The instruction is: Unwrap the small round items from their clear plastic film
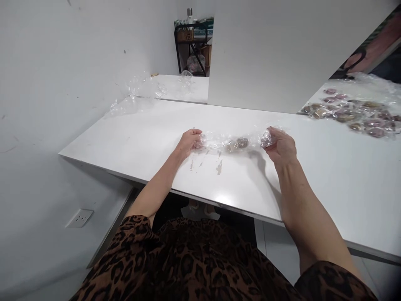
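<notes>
A strip of clear plastic wrap stretches between my hands, just above or on the white table. Two small rounded brownish pieces lie in or under the film; I cannot tell their kind. My left hand grips the strip's left end, fingers closed round the film. At the opposite end, my right hand is closed on bunched plastic with a dark purplish piece showing through it. Wet-looking smears mark the tabletop below the strip.
Crumpled clear film lies along the left wall. Several plastic-wrapped purple and brown pieces are heaped at the right rear. A white upright panel borders the table's back edge. Behind it stands a black shelf rack.
</notes>
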`<action>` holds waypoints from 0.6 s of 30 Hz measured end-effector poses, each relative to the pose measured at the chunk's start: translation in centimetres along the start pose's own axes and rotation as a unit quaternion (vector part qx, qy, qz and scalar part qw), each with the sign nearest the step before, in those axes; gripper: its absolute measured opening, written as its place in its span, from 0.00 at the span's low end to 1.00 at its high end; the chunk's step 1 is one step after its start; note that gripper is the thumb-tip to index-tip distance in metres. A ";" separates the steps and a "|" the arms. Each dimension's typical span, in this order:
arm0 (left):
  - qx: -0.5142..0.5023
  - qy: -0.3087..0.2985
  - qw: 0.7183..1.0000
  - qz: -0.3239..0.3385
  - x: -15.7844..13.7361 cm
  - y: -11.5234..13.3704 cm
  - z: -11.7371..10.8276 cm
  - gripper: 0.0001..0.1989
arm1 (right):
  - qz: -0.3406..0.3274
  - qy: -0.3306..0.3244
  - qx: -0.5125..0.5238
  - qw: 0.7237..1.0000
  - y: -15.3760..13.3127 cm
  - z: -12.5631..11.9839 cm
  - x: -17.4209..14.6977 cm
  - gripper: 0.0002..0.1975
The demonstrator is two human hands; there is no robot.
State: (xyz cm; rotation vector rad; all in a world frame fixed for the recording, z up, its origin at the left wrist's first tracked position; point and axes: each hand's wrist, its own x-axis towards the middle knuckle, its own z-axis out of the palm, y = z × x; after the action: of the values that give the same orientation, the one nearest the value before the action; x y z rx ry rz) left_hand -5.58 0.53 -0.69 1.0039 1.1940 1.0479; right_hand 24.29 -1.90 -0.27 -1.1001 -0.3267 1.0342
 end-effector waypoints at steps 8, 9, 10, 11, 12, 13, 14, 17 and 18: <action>0.429 -0.078 0.876 0.205 0.9 1.4 3.2 0.21 | -0.062 -0.142 -0.001 0.988 -0.7 -0.6 0.7 0.07; 0.479 -0.118 0.842 0.219 1.3 1.9 4.2 0.22 | -0.076 -0.177 -0.005 0.981 -0.8 -0.7 0.6 0.07; 0.512 -0.157 0.812 0.234 1.7 2.5 5.2 0.23 | -0.089 -0.210 -0.009 0.974 -0.9 -0.8 0.5 0.08; 0.526 -0.194 0.790 0.248 2.2 3.0 6.3 0.25 | -0.100 -0.242 -0.015 0.965 -1.1 -0.9 0.2 0.09; 0.524 -0.234 0.778 0.256 2.8 3.5 7.3 0.28 | -0.108 -0.269 -0.023 0.957 -1.2 -0.9 0.0 0.11; 0.506 -0.277 0.775 0.257 3.3 3.9 8.3 0.33 | -0.116 -0.291 -0.031 0.949 -1.4 -1.0 -0.3 0.12; 0.474 -0.326 0.779 0.248 3.9 4.1 9.3 0.38 | -0.124 -0.306 -0.037 0.943 -1.6 -1.1 -0.7 0.14; 0.340 -0.476 0.796 0.157 4.6 4.2 11.1 0.43 | -0.142 -0.323 -0.053 0.934 -2.2 -1.4 -1.5 0.17; 0.299 -0.511 0.797 0.117 4.5 4.0 11.3 0.39 | -0.147 -0.322 -0.056 0.934 -2.3 -1.4 -1.5 0.18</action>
State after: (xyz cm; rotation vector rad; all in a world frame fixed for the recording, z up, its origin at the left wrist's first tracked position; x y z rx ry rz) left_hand 5.64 5.25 3.39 1.9173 0.4520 0.1284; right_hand 25.67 -4.14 1.44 -0.7504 -1.0571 1.0911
